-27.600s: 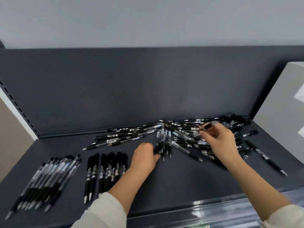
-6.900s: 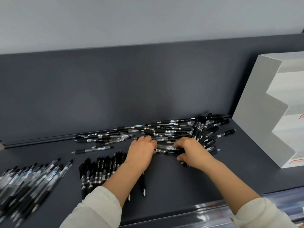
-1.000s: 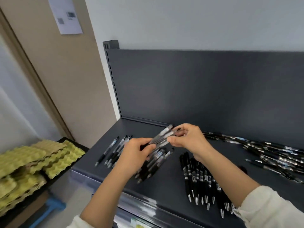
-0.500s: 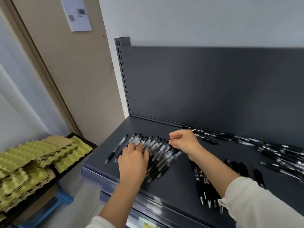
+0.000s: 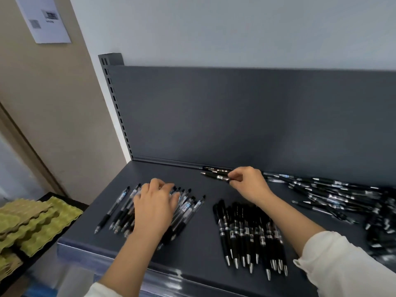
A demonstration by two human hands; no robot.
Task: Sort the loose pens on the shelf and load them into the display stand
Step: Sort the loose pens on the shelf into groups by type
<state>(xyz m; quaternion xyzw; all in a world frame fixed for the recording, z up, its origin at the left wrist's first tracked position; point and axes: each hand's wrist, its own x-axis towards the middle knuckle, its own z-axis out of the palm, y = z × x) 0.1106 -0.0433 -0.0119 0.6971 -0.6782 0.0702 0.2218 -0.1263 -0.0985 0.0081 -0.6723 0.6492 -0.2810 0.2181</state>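
Note:
My left hand point(image 5: 155, 205) lies flat, fingers spread, on a sorted group of clear-barrel pens point(image 5: 188, 205) at the left of the dark shelf point(image 5: 203, 262). My right hand point(image 5: 249, 184) pinches a black pen point(image 5: 215, 176) near the back wall, beside two more loose pens. A sorted row of black pens point(image 5: 250, 232) lies below my right forearm, tips toward the front edge. The unsorted pen pile point(image 5: 334, 196) spreads along the back right. The display stand is out of view.
The shelf's upright back panel point(image 5: 235, 116) rises behind the pens. Left of the shelf and lower down, green egg trays point(image 5: 32, 224) are stacked. A beige wall with a paper notice point(image 5: 42, 18) stands on the left.
My right hand moved from the clear-pen group back toward the wall and took hold of a black pen. My left hand stays pressed on the clear pens.

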